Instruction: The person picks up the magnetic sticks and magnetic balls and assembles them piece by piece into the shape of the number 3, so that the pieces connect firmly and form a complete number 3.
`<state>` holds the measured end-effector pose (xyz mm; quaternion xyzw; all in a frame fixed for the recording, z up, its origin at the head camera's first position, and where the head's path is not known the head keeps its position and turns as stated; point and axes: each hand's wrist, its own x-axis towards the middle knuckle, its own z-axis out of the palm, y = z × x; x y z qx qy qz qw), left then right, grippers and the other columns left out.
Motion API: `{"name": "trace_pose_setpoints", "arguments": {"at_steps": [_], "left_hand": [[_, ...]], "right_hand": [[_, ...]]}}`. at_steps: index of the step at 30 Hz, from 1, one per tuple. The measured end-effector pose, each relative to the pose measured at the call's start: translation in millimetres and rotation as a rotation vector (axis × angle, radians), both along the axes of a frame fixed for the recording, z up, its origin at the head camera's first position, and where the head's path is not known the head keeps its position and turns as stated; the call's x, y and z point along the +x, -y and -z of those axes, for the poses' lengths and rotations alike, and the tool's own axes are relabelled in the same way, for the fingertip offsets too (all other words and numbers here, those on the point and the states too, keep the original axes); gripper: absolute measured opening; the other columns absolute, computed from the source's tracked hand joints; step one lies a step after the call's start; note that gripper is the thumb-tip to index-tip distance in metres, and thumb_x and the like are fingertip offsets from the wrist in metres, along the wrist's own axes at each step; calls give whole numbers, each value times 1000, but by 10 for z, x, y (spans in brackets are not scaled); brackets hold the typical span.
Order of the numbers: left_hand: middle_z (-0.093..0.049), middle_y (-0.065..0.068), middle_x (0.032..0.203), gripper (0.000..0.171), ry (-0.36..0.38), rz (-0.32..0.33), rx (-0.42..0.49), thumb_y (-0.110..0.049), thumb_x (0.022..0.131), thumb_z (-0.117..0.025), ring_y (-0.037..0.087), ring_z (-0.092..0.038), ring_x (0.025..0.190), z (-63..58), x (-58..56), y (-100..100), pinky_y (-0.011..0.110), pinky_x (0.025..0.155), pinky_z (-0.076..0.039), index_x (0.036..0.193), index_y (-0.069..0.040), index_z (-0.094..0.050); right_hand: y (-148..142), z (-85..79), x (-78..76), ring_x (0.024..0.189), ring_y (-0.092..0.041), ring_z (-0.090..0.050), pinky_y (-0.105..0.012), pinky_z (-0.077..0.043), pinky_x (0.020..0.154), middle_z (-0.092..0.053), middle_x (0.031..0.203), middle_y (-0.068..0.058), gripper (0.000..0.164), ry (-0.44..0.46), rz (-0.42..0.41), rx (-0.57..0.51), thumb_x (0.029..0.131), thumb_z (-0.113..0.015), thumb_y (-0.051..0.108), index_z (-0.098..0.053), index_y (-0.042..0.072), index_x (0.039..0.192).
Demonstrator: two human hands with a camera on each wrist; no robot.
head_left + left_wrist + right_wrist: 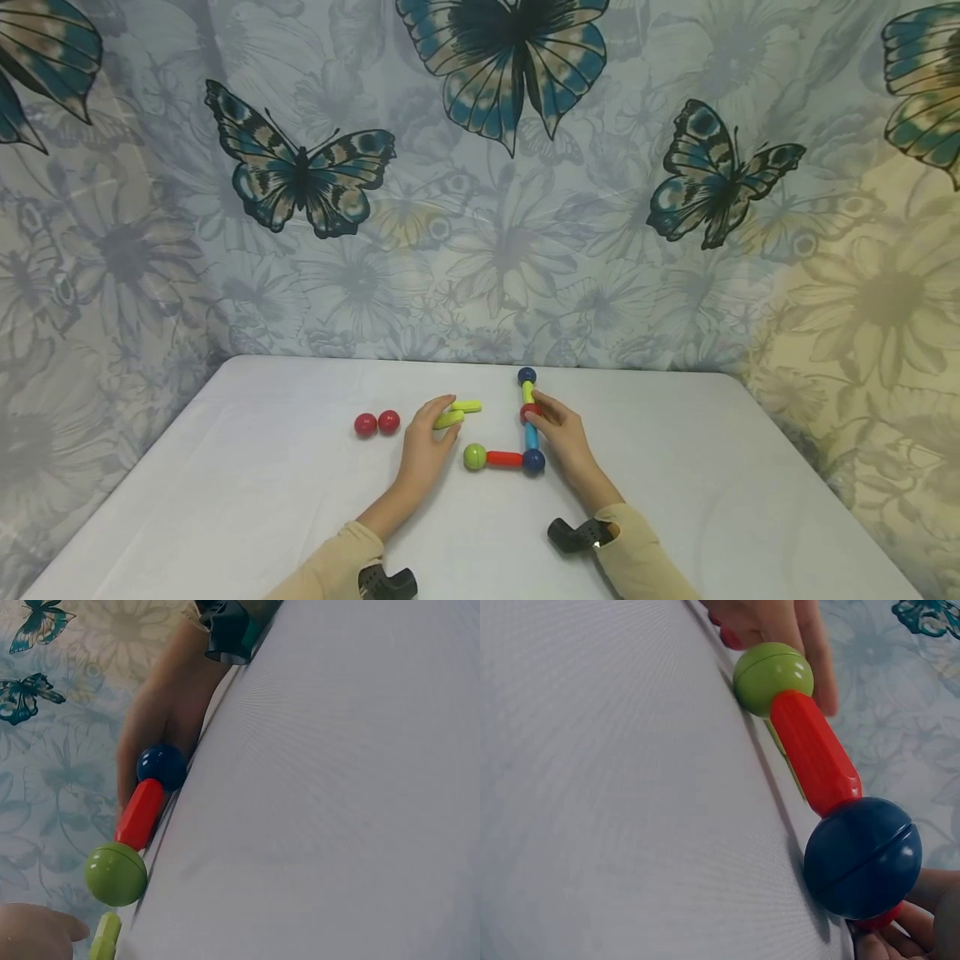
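Observation:
A joined L of balls and rods lies on the white table. Its green ball [475, 457] connects through a red rod [504, 459] to a blue ball [533, 462]. From there a light-blue rod [532, 436] runs to a red ball [529, 411], then a yellow-green rod [528, 392] ends at a dark blue ball [527, 377]. My right hand [564, 433] pinches the red ball between thumb and fingers. My left hand [427, 437] spreads its thumb and fingers around a loose yellow-green rod [449, 419]; a second rod [467, 406] lies just beyond it.
Two loose red balls [377, 423] sit side by side left of my left hand. The table's far edge [450, 362] runs close behind the dark blue ball, before a butterfly-patterned cloth [510, 250]. Dark wrist cameras [577, 535] are strapped at both sleeves.

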<state>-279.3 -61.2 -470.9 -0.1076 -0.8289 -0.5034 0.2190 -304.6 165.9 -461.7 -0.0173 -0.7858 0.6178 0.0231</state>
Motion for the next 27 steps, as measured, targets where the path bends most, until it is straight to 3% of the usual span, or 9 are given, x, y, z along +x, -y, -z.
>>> {"name": "trace_pose_setpoints", "arguments": {"at_steps": [12, 27], "left_hand": [[-65, 15, 125, 39, 94, -33, -34, 3, 84, -69, 31, -58, 124, 38, -18, 15, 42, 107, -45, 122, 0, -63], [-71, 13, 109, 33, 34, -50, -47, 15, 76, -68, 29, -66, 111, 73, -36, 13, 39, 98, -51, 105, -2, -71]], "right_hand": [[21, -29, 20, 141, -32, -41, -42, -35, 114, -47, 150, -14, 49, -1, 7, 9, 93, -66, 14, -52, 6, 140], [14, 9, -10, 140, -31, -43, -40, -37, 112, -50, 148, -14, 48, -11, 8, 15, 92, -67, 13, -55, 7, 138]]}}
